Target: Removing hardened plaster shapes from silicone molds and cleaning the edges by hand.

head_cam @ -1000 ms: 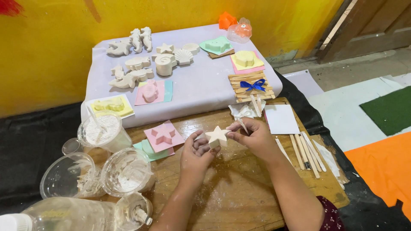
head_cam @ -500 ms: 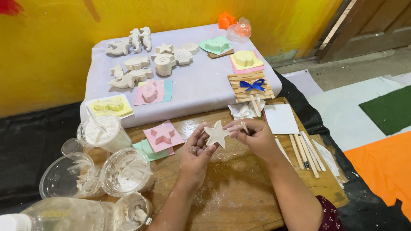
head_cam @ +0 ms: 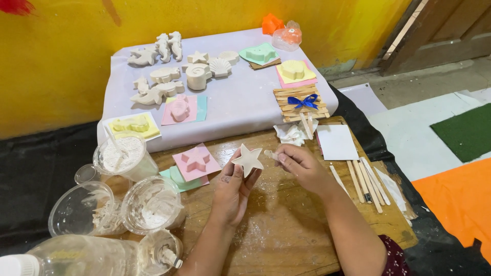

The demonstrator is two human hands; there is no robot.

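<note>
A white plaster star (head_cam: pixel 247 159) is held upright above the wooden board (head_cam: pixel 286 225) by my left hand (head_cam: pixel 232 190), thumb and fingers pinching its lower points. My right hand (head_cam: pixel 302 164) is just right of the star and grips a small pale stick-like piece (head_cam: pixel 269 154) whose tip points at the star's right edge. A pink star mould (head_cam: pixel 196 161) lies on the board just left of my left hand, over a green mould (head_cam: pixel 176 180).
Plastic cups with white plaster (head_cam: pixel 125 156) (head_cam: pixel 153 204) stand at the left, with a clear bottle (head_cam: pixel 76 255) near the front. Wooden sticks (head_cam: pixel 364 179) and a white card (head_cam: pixel 336 141) lie to the right. A raised white platform (head_cam: pixel 240 102) behind holds several plaster shapes and coloured moulds.
The star has been lifted and tilted up from lying low near the board. My right hand has drawn slightly to the right of it.
</note>
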